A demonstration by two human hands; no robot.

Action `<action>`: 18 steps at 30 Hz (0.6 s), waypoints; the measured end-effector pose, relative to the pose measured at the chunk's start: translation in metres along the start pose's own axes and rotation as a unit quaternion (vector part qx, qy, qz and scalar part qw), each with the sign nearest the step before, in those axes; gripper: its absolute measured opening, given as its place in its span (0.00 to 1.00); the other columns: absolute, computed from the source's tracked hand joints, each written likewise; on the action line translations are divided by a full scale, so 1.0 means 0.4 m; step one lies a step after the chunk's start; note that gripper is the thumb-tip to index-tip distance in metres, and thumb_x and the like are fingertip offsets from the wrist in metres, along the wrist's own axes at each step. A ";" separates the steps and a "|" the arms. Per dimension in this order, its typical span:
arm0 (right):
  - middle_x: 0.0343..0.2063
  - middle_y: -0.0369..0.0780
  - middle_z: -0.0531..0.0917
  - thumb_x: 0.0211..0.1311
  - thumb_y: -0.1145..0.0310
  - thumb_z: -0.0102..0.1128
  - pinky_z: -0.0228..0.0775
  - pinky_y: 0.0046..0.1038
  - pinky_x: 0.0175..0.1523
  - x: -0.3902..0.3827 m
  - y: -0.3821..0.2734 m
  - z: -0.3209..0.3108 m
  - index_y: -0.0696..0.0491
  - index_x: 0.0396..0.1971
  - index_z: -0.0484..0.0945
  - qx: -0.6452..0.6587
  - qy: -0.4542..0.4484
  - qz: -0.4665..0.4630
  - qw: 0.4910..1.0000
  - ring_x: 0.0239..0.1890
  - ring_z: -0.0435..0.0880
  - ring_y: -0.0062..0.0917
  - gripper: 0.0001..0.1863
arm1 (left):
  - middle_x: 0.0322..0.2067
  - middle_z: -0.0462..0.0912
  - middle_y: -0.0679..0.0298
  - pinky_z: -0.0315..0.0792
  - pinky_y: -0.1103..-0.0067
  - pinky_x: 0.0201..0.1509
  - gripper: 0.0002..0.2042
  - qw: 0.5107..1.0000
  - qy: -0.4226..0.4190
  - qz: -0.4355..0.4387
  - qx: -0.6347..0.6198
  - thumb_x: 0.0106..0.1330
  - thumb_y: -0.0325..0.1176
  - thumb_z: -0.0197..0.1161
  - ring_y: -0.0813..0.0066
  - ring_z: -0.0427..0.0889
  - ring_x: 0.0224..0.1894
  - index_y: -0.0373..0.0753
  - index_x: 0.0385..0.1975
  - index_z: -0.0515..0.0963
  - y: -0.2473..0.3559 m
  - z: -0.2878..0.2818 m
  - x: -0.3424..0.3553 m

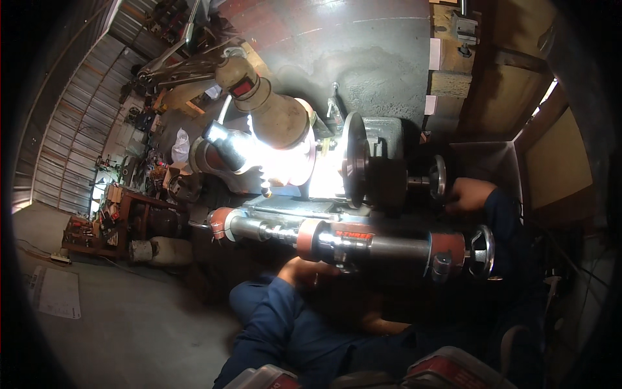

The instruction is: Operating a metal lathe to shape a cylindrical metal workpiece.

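A bench machine with a long steel cylinder (402, 249) and red collars lies across the middle. My right hand (472, 194), in a dark blue sleeve, is at the rear handwheel (440, 178), its fingers curled against the rim; the fingertips are in shadow. Beneath the front collar (310, 240) is my left hand (304, 271), its fingers partly hidden under the cylinder. The front handwheel (481, 253) at the cylinder's right end has no hand on it. Behind the cylinder stands an upright grey disc (354, 160), beside a brightly lit area.
A dusty tan lamp-like housing (278, 117) and a black cylindrical fitting (227, 146) sit behind, left of the disc. Cluttered tools and a wooden rack (129, 223) stand on the left. A large grey curved surface (363, 58) rises at the back; wooden panels (564, 142) stand at right.
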State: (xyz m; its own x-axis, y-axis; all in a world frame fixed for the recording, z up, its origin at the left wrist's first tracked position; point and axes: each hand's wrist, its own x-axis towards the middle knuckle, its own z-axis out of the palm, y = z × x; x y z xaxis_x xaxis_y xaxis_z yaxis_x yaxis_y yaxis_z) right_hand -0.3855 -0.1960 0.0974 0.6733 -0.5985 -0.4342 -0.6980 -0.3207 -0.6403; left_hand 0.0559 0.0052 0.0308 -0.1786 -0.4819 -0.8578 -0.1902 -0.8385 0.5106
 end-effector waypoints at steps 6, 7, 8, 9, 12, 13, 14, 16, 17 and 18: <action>0.22 0.37 0.82 0.61 0.65 0.60 0.71 0.24 0.25 0.015 0.042 -0.065 0.57 0.32 0.84 0.239 0.081 0.031 0.967 0.19 0.77 0.17 0.10 | 0.37 0.82 0.59 0.75 0.77 0.39 0.24 0.997 0.003 0.002 0.072 0.50 0.41 0.74 0.68 0.80 0.39 0.39 0.46 0.78 0.032 0.019 -0.023; 0.21 0.37 0.82 0.61 0.65 0.59 0.70 0.25 0.25 0.032 0.059 -0.061 0.58 0.33 0.83 0.221 0.150 0.042 0.963 0.19 0.76 0.17 0.11 | 0.37 0.82 0.59 0.75 0.77 0.39 0.24 0.997 -0.001 0.006 0.082 0.50 0.41 0.74 0.68 0.80 0.39 0.38 0.46 0.78 0.037 0.022 -0.021; 0.21 0.37 0.82 0.61 0.65 0.59 0.70 0.25 0.25 0.057 0.069 -0.054 0.58 0.33 0.83 0.222 0.148 0.040 0.963 0.19 0.76 0.17 0.11 | 0.37 0.82 0.59 0.75 0.76 0.39 0.24 0.996 -0.001 0.010 0.092 0.50 0.41 0.74 0.68 0.80 0.39 0.38 0.46 0.78 0.038 0.024 -0.023; 0.22 0.38 0.83 0.61 0.66 0.58 0.71 0.25 0.30 0.084 0.080 -0.044 0.60 0.33 0.82 0.165 0.205 0.029 0.964 0.23 0.79 0.19 0.11 | 0.38 0.82 0.59 0.75 0.76 0.39 0.24 0.995 0.000 0.012 0.103 0.50 0.41 0.74 0.67 0.80 0.39 0.38 0.46 0.78 0.039 0.023 -0.023; 0.22 0.40 0.82 0.62 0.68 0.57 0.70 0.28 0.32 0.141 0.144 -0.010 0.61 0.34 0.81 0.087 0.272 0.030 0.958 0.24 0.78 0.21 0.11 | 0.38 0.81 0.59 0.75 0.76 0.39 0.24 0.991 -0.009 0.031 0.130 0.50 0.41 0.74 0.67 0.80 0.40 0.38 0.46 0.78 0.049 0.032 -0.020; 0.20 0.42 0.80 0.62 0.68 0.57 0.68 0.31 0.29 0.150 0.173 -0.001 0.61 0.35 0.81 0.071 0.280 0.039 0.957 0.22 0.75 0.23 0.11 | 0.38 0.81 0.59 0.75 0.76 0.39 0.25 0.989 -0.014 0.042 0.138 0.50 0.41 0.75 0.67 0.80 0.40 0.38 0.46 0.78 0.055 0.036 -0.018; 0.20 0.42 0.80 0.62 0.68 0.57 0.68 0.31 0.29 0.160 0.168 0.005 0.61 0.35 0.81 0.071 0.278 0.036 0.957 0.22 0.75 0.23 0.11 | 0.39 0.81 0.59 0.75 0.76 0.40 0.25 0.988 -0.011 0.049 0.145 0.50 0.41 0.75 0.67 0.80 0.40 0.38 0.46 0.78 0.055 0.036 -0.021; 0.23 0.46 0.82 0.60 0.71 0.55 0.72 0.32 0.33 0.168 0.156 0.029 0.60 0.35 0.81 0.055 0.254 0.077 0.963 0.23 0.80 0.29 0.10 | 0.39 0.81 0.59 0.75 0.76 0.40 0.25 0.987 -0.004 0.062 0.150 0.50 0.41 0.75 0.67 0.80 0.41 0.38 0.46 0.78 0.057 0.037 -0.024; 0.23 0.46 0.82 0.60 0.71 0.55 0.72 0.32 0.33 0.162 0.154 0.046 0.60 0.35 0.81 0.054 0.253 0.077 0.963 0.23 0.80 0.29 0.10 | 0.40 0.81 0.60 0.73 0.76 0.44 0.24 0.983 -0.004 0.042 0.179 0.52 0.40 0.73 0.70 0.78 0.43 0.38 0.48 0.76 0.060 0.040 -0.020; 0.27 0.48 0.83 0.58 0.71 0.55 0.73 0.33 0.37 0.154 0.154 0.067 0.59 0.36 0.81 0.011 0.265 0.063 0.962 0.28 0.82 0.34 0.11 | 0.42 0.80 0.62 0.71 0.77 0.48 0.24 0.978 -0.004 0.023 0.207 0.55 0.39 0.71 0.73 0.77 0.45 0.38 0.50 0.75 0.062 0.044 -0.017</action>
State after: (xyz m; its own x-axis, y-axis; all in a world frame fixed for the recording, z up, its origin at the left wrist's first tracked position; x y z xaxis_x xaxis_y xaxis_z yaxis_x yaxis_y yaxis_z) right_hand -0.3806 -0.2331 0.0142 0.3604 -0.9237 -0.1296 -0.7574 -0.2088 -0.6187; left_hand 0.0353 -0.0079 0.0502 -0.2038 -0.5132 -0.8337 -0.5563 -0.6400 0.5300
